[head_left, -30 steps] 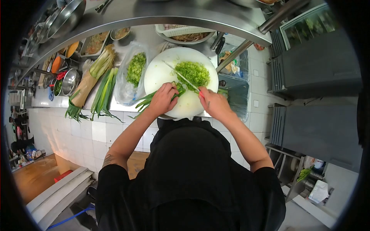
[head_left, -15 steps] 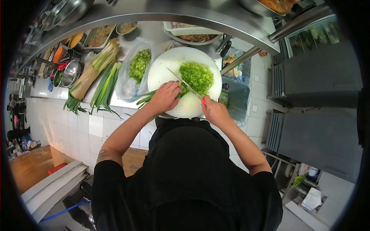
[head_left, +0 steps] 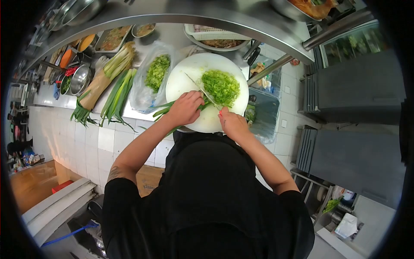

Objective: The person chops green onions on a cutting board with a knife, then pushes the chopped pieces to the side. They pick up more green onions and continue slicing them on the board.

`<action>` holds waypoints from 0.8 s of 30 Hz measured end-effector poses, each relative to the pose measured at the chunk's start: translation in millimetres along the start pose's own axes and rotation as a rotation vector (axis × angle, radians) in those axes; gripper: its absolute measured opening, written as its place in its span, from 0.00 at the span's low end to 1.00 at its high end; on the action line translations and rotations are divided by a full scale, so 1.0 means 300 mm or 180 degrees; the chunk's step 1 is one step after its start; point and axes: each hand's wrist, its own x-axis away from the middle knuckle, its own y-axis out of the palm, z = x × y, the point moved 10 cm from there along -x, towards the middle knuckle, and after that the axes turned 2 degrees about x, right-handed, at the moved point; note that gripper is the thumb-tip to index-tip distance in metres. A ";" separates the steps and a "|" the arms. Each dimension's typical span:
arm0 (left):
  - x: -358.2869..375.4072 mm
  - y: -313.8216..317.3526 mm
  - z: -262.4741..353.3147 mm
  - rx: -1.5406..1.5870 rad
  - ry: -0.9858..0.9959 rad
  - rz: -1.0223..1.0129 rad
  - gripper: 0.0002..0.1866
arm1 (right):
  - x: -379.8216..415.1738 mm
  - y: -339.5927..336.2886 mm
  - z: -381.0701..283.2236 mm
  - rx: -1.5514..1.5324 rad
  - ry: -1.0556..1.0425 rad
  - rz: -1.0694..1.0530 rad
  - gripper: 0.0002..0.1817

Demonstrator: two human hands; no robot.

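My left hand (head_left: 186, 108) is closed over a bunch of green onions (head_left: 161, 111) on the round white cutting board (head_left: 181, 73). The long leaves trail out to the left over the board's edge. In my right hand (head_left: 235, 126) is a knife (head_left: 199, 88) with a red handle, its blade slanting up and left past my left fingertips. Beyond the blade, a heap of sliced green onion (head_left: 221, 87) lies on the board. Left of the board sits a clear plastic bag (head_left: 139, 93) holding more chopped greens (head_left: 158, 73).
Whole green onions (head_left: 119, 93) and a paper-wrapped bundle (head_left: 97, 88) lie on the left counter, near metal bowls (head_left: 80, 80). A steel shelf (head_left: 194, 18) crosses above the board. To the right stands a dark bin (head_left: 264, 113). A white basket (head_left: 215, 34) sits behind.
My right hand has shifted left and slightly down with the knife, its handle now closer to my left hand. My left hand stays on the green onions.
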 end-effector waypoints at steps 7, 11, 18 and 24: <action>0.006 0.003 -0.002 0.0024 -0.0017 0.0045 0.17 | 0.013 0.007 0.004 -0.0047 0.0140 -0.0086 0.14; 0.016 0.015 -0.010 0.0109 -0.0099 -0.0043 0.17 | -0.025 -0.032 -0.037 -0.0042 -0.0019 0.0024 0.14; 0.011 0.011 -0.012 0.0101 -0.0185 -0.0043 0.17 | -0.028 -0.005 -0.015 -0.0101 0.0113 -0.0117 0.14; 0.017 0.012 -0.017 0.0146 -0.0106 0.0106 0.15 | 0.000 -0.050 -0.030 -0.0014 0.0235 -0.0337 0.14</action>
